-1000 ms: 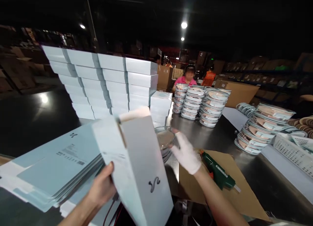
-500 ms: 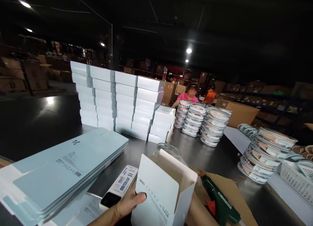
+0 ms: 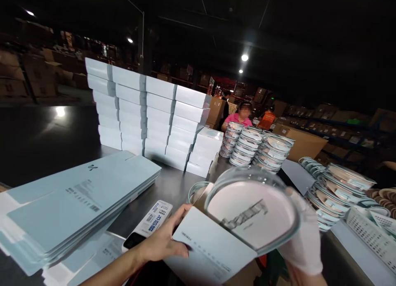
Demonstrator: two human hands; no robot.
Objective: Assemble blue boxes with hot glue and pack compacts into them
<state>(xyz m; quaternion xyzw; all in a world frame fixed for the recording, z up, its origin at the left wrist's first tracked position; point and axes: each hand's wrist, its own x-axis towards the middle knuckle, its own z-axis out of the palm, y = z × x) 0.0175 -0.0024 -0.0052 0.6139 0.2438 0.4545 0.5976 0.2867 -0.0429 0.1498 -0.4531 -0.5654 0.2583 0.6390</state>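
Gloved right fingers (image 3: 305, 232) under round dish (image 3: 252, 209), above open box (image 3: 210, 251)

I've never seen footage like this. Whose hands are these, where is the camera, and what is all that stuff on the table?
The camera sits on a worker's head, looking down at their own hands. The bare left hand steadies an open pale box. The gloved right hand holds a round clear-rimmed dish at the box's opening. On the metal table lie flat unfolded cartons, a wall of finished boxes, stacks of more dishes and a white scanner-like device. Another person works at the far end.
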